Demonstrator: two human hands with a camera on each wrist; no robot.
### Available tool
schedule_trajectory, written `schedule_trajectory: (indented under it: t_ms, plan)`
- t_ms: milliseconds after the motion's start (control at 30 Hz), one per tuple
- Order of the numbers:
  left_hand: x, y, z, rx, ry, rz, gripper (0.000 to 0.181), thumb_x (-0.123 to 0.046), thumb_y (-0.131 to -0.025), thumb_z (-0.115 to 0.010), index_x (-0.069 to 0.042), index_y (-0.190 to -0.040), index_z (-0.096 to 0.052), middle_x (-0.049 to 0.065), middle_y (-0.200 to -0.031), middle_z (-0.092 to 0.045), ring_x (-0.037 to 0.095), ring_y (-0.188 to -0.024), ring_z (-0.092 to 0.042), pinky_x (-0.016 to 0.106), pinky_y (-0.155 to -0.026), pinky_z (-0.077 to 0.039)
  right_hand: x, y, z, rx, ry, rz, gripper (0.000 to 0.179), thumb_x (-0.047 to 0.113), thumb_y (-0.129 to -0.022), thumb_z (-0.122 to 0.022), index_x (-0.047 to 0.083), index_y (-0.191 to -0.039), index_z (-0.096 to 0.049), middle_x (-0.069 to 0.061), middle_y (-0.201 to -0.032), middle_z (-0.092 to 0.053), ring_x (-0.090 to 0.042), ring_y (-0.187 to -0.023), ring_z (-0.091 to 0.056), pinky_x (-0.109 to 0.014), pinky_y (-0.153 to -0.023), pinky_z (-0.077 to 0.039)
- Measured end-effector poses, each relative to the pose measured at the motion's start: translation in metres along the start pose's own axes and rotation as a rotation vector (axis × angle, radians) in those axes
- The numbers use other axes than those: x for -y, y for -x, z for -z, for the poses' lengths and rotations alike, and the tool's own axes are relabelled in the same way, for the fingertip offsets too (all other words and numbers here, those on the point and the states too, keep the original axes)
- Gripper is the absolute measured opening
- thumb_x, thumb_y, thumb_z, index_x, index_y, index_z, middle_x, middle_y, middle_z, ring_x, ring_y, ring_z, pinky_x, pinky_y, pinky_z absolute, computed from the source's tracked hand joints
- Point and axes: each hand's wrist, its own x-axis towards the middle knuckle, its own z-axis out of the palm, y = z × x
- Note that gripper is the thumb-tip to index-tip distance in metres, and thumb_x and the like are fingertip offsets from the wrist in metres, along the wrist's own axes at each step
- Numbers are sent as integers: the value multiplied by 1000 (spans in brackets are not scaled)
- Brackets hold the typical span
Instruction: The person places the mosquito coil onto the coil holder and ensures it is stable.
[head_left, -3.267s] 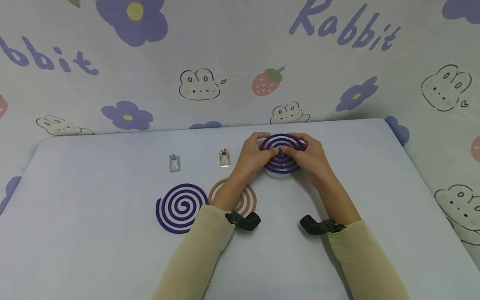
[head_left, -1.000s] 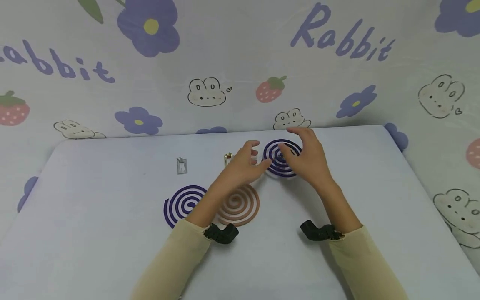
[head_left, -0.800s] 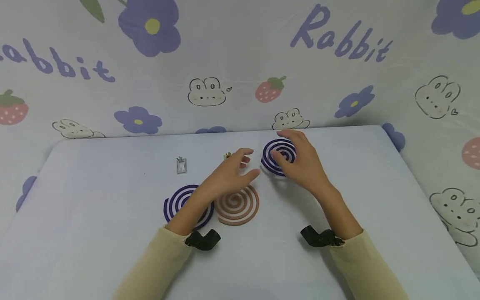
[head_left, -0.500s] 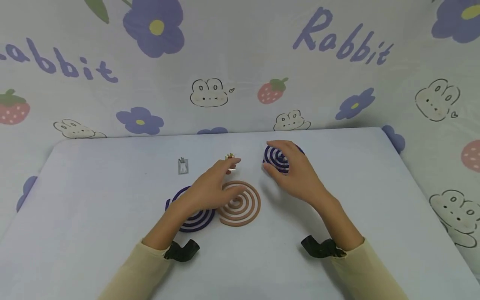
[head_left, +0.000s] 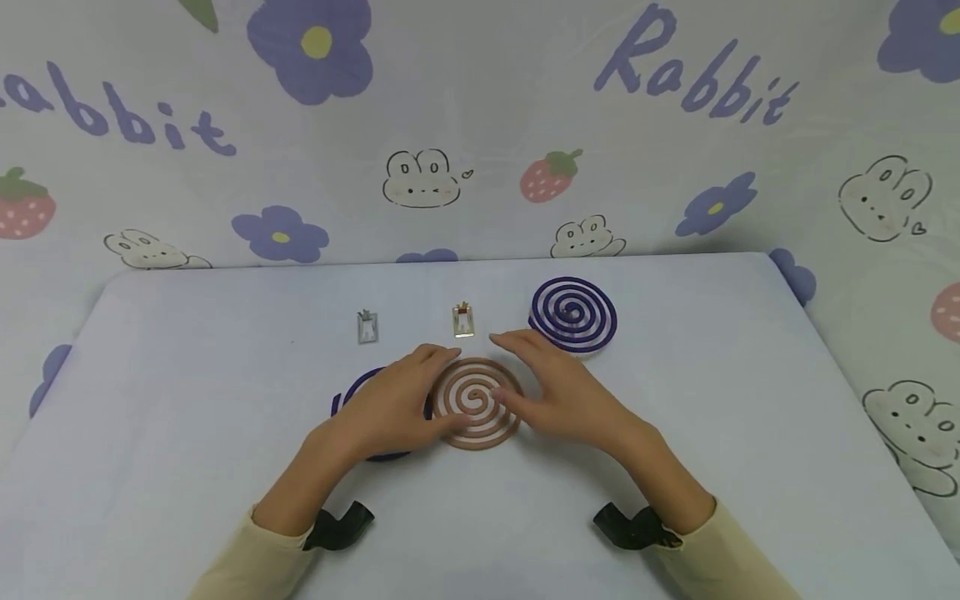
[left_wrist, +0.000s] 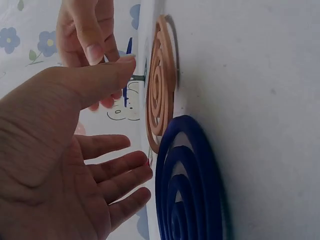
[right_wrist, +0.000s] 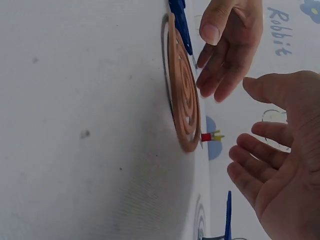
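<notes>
A brown mosquito coil (head_left: 476,444) lies on the table between my two hands. My left hand (head_left: 386,408) hovers at its left side, over a dark blue mosquito coil (left_wrist: 187,145) that it partly hides in the head view. Fingers spread and holding nothing, my right hand (head_left: 566,392) is above the brown coil's right edge. In the wrist views both hands look apart from the coils. Behind the right hand, a second dark blue coil (head_left: 573,342) sits raised on a small stand, mostly hidden beneath it.
Two small metal coil stands lie toward the back: a silver stand (head_left: 367,327) at left and a gold stand with a red part (head_left: 463,320) near the middle. A patterned cloth (head_left: 480,100) hangs behind the white table (head_left: 187,467).
Both hands have let go of the raised blue coil, which stays at the back right. The left hand moved left and nearer first; the right followed, and both are now around the brown coil.
</notes>
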Motion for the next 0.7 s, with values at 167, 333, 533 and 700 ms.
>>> schedule_trajectory:
  t_ms: [167,333,533,700]
  plan:
    - [-1,1,-3,39,-42,16,91,-53,-90,-81,-6,-159,-44,11,-156,-55,31,-142,-57,48,-117,-49,-2,3,-6,84,-8,0,75,27,-93,-82,4,-156,-48,-11,-155,-56,-28,-145,-54,-49,-123,-44]
    - [-2,3,-6,44,-55,5,102,-57,-86,-83,-1,-160,-40,15,-159,-51,33,-147,-52,50,-121,-45,-5,5,-9,152,-3,-41,87,40,-90,-85,7,-159,-44,-8,-161,-50,-25,-150,-50,-48,-125,-41]
    - [-3,4,-7,65,-100,0,110,-61,-83,-84,3,-161,-38,20,-165,-44,37,-156,-41,50,-131,-32,-8,6,-10,208,28,-71,100,48,-87,-86,7,-163,-38,-9,-168,-43,-28,-156,-42,-48,-128,-36]
    - [-3,4,-7,93,-155,12,113,-61,-83,-84,6,-160,-37,24,-168,-38,39,-162,-29,51,-135,-19,-9,5,-10,223,65,-52,104,51,-85,-87,4,-164,-36,-11,-170,-38,-30,-158,-39,-49,-129,-35]
